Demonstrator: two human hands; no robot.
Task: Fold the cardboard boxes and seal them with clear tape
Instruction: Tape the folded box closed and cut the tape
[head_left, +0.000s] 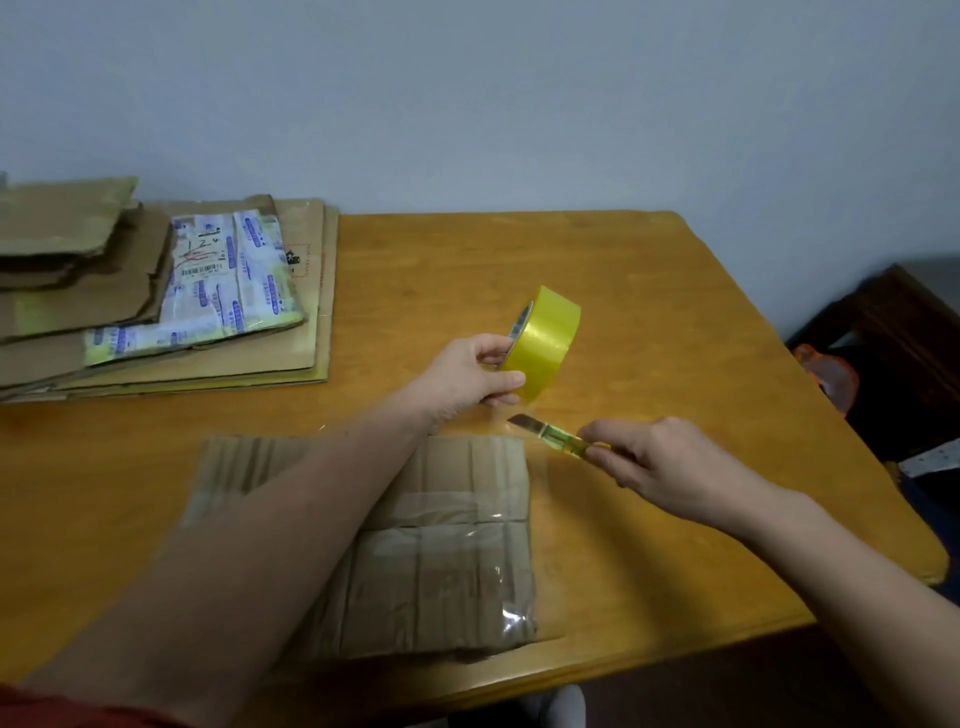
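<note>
Our left hand (478, 371) has its grip closed on the roll of tape (545, 343), thumb on the near face and fingers curled under the rim, holding the yellowish roll on edge just above the counter (649, 270). Our right hand (660, 462) grips a small knife (550, 434) by its yellow-green handle, fingers wrapped tight, the bare blade pointing left toward the roll and ending just below it. Between and beneath our forearms the box (457, 561) lies flat near the front edge of the counter, partly hidden by the left arm. Clear tape shines along its middle seam and down its right edge. At the far left corner sits a stack of flattened cardboard (291, 332), with a crumpled printed parcel wrapper (223, 275) lying on top. Off the right side of the counter we can make out dark furniture (904, 353).
</note>
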